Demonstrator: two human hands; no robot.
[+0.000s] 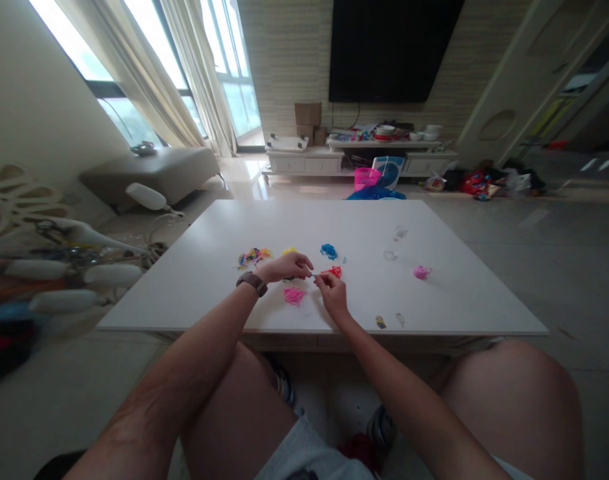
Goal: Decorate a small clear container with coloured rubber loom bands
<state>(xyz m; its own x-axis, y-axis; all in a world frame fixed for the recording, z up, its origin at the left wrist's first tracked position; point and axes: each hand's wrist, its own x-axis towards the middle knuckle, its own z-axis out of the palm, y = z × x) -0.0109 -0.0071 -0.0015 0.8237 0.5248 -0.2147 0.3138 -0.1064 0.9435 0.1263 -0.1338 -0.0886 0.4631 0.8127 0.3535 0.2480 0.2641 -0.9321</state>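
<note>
My left hand (pixel 295 266), with a watch on its wrist, and my right hand (pixel 331 289) meet above the white table. Their fingertips pinch a tiny blue rubber band (pixel 313 275) between them; its exact shape is too small to see. Around them lie small heaps of rubber bands: a pink heap (pixel 294 296) below, a red heap (pixel 335 271) partly behind my right hand, a blue heap (pixel 328 251) beyond, and a mixed-colour heap (pixel 254 256) to the left. A yellow heap (pixel 289 251) is mostly hidden by my left hand.
On the white table (pixel 464 307) to the right are a pink round object (pixel 421 272), a clear ring-like piece (pixel 390 255) and another clear piece (pixel 400 231). Two small flat items, one a yellowish piece (pixel 380 322), lie near the front edge. My knees are close below it.
</note>
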